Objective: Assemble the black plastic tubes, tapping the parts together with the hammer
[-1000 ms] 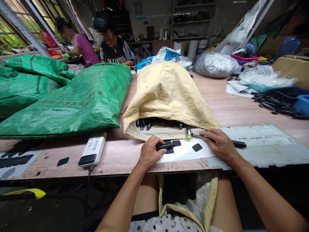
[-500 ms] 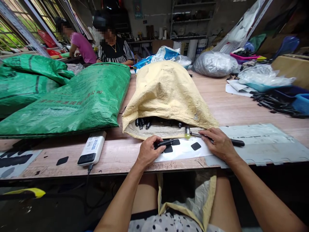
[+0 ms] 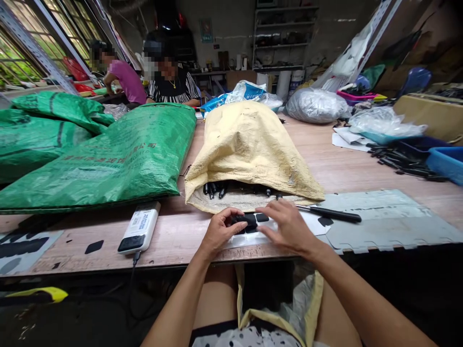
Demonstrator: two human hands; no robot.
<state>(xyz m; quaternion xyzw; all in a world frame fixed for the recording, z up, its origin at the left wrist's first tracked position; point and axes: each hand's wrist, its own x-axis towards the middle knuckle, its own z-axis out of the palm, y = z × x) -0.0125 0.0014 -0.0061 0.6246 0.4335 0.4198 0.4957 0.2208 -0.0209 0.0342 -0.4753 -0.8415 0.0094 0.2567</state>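
Note:
My left hand (image 3: 220, 230) pinches a short black part (image 3: 248, 220) above a white sheet (image 3: 311, 222) that bears black rounded squares (image 3: 263, 218). Just right of that part is my right hand (image 3: 285, 225), its thumb and fingers apart with nothing between them. A hammer with a black handle (image 3: 334, 213) lies behind and to the right of my right hand, its head hidden. Beyond both hands a yellow woven sack (image 3: 249, 144) lies with its mouth toward me, and black pieces (image 3: 213, 188) show inside.
Green sacks (image 3: 130, 149) and a white power bank (image 3: 139, 227) with a cable are on the left. A grey mat (image 3: 390, 219), a blue bin (image 3: 446, 161) and black parts (image 3: 401, 159) are on the right. Two people sit at the back left. Another sack lies open between my legs.
My right hand has let go of the hammer, which now lies on the table, and has moved left toward the black part. The view has tilted up slightly.

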